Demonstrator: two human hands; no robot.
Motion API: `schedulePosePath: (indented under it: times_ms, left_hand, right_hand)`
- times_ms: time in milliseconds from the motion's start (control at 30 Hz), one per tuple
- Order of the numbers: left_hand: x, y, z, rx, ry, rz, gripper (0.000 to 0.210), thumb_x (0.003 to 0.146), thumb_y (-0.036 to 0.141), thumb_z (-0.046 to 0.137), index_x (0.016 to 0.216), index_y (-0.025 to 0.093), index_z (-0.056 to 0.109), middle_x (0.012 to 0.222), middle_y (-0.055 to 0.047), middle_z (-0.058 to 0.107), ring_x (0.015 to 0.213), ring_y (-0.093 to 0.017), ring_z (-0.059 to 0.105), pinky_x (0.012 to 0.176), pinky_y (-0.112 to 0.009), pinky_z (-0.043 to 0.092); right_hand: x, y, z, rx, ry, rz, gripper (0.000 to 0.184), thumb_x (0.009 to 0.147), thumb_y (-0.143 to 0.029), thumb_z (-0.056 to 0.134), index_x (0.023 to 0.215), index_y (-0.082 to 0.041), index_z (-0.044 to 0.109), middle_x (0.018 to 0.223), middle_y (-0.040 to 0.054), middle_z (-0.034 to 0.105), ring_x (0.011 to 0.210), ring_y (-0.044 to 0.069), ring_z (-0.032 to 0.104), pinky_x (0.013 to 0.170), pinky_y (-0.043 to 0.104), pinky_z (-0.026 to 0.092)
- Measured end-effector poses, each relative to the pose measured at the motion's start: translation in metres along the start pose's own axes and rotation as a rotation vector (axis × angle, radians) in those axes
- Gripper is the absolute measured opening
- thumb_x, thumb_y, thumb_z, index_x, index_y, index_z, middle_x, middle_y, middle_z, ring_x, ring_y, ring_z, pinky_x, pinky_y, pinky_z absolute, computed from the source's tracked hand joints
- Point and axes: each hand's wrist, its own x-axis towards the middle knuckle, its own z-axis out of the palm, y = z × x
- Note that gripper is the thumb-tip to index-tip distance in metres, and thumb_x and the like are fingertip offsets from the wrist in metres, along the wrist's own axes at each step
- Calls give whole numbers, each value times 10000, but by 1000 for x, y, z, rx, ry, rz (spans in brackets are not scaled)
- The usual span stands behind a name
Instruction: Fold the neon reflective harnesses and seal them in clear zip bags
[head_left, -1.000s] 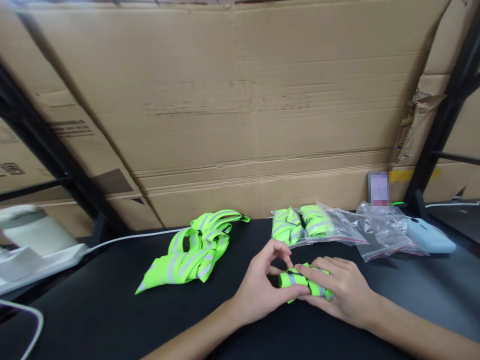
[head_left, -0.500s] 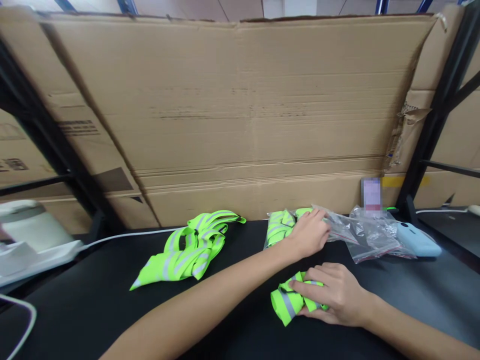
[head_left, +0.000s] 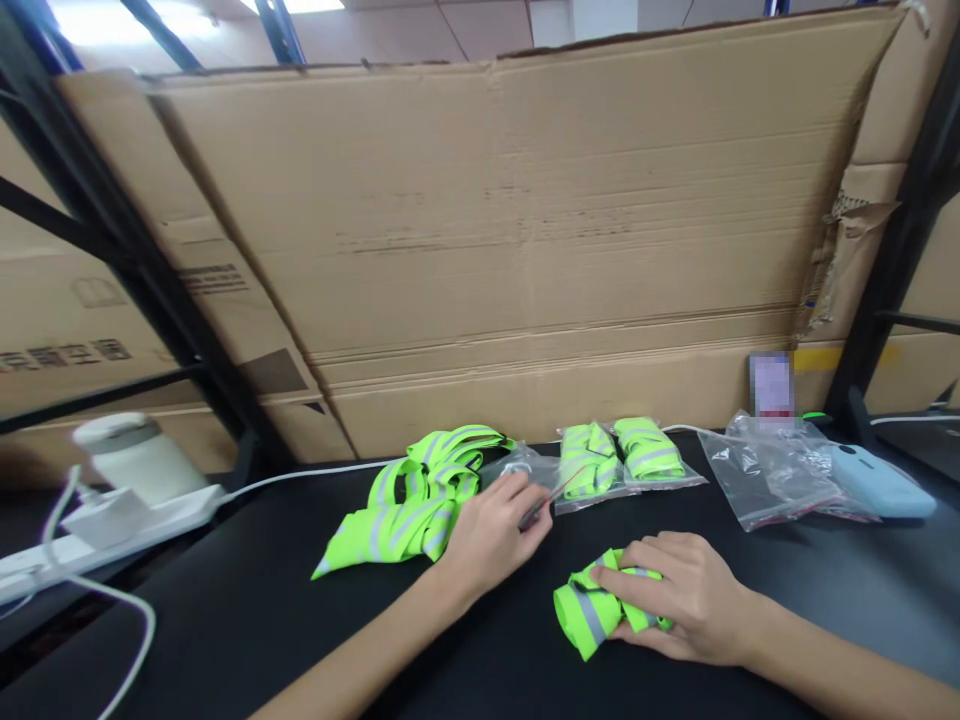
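My right hand is closed around a rolled-up neon yellow-green reflective strap with grey stripes, just above or on the black tabletop. Between the fingers of my left hand is a clear plastic zip bag, whose red-edged opening shows by the fingertips. A loose heap of reflective straps lies directly beside and behind my left hand. Beyond the hands, two folded straps in clear bags, a left packed strap and a right packed strap, lie side by side.
More clear zip bags lie at the right, partly against a light-blue device. A phone-like object leans on the cardboard wall. At the left, a white power strip with a cable stands before a pale lidded bottle.
My left hand has moved left, away from the packed straps, with a clear bag in its fingers. My right hand keeps its hold on the rolled strap. The view has shifted slightly.
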Motion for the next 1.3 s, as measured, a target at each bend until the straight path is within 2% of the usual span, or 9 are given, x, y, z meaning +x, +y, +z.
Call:
schedulePosePath:
  times_ms: [100, 167, 333, 433, 600, 733, 867, 1067, 1300]
  left_hand:
    - [-13, 6, 13, -222, -166, -173, 239, 908, 202, 533, 761, 173, 719, 721, -18, 614, 606, -137, 595, 584, -243, 454]
    - [-11, 11, 14, -339, -215, -262, 208, 857, 168, 556, 737, 168, 725, 706, -12, 625, 603, -135, 597, 602, -245, 459]
    - [-8, 15, 10, -525, -219, -424, 215, 818, 171, 581, 926, 179, 766, 727, -5, 705, 613, -149, 629, 598, -249, 473]
    - [-15, 17, 7, -610, -189, -453, 276, 853, 192, 567, 1097, 194, 696, 746, 21, 742, 582, -139, 630, 561, -233, 465]
    - [-21, 26, 3, -628, -174, -395, 185, 902, 206, 520, 1001, 214, 675, 761, 33, 746, 513, -111, 584, 514, -217, 433]
    - [-22, 30, 4, -600, -178, -363, 188, 846, 172, 566, 926, 225, 727, 754, 20, 715, 589, -129, 608, 553, -227, 457]
    - [-24, 29, 7, -587, -194, -333, 215, 796, 159, 634, 953, 238, 757, 800, 7, 725, 691, -160, 635, 636, -263, 507]
    - [-27, 34, 4, -555, -83, -173, 317, 823, 128, 598, 1101, 207, 727, 949, -36, 735, 826, -200, 652, 772, -347, 562]
    - [-26, 48, -2, -519, 55, -52, 423, 830, 74, 562, 1232, 179, 640, 1056, -77, 672, 907, -197, 645, 792, -331, 583]
  right_hand:
    - [1, 4, 2, -9, 35, 16, 337, 1041, -415, 503, 1213, -163, 646, 877, 71, 730, 719, 178, 695, 594, 289, 485]
    - [0, 8, 1, -26, 44, 32, 321, 1032, -394, 529, 1215, -160, 650, 900, 78, 735, 706, 177, 696, 591, 289, 499]
    - [-4, 15, -4, -7, 88, 86, 331, 997, -310, 599, 1287, -154, 624, 972, 97, 752, 788, 191, 727, 661, 295, 563]
    - [-8, 18, -5, 60, 130, 158, 383, 958, -258, 648, 1331, -177, 607, 1019, 98, 750, 819, 197, 730, 700, 304, 588]
    - [-11, 23, -4, 122, 158, 278, 412, 937, -232, 673, 1346, -226, 620, 994, 85, 736, 815, 205, 722, 675, 311, 595]
    - [-12, 24, -2, 123, 162, 297, 430, 931, -220, 686, 1355, -218, 615, 1020, 94, 731, 841, 211, 720, 689, 324, 596]
    - [-13, 24, -3, 95, 150, 294, 419, 938, -233, 677, 1352, -220, 616, 1029, 91, 732, 845, 213, 721, 683, 329, 595]
    - [-11, 22, -7, -41, 100, 165, 403, 949, -223, 663, 1345, -186, 600, 992, 93, 740, 796, 201, 714, 649, 324, 574]
    - [-2, 14, -9, -239, 62, -13, 305, 1012, -238, 545, 1282, -134, 642, 977, 110, 744, 815, 210, 699, 681, 336, 531]
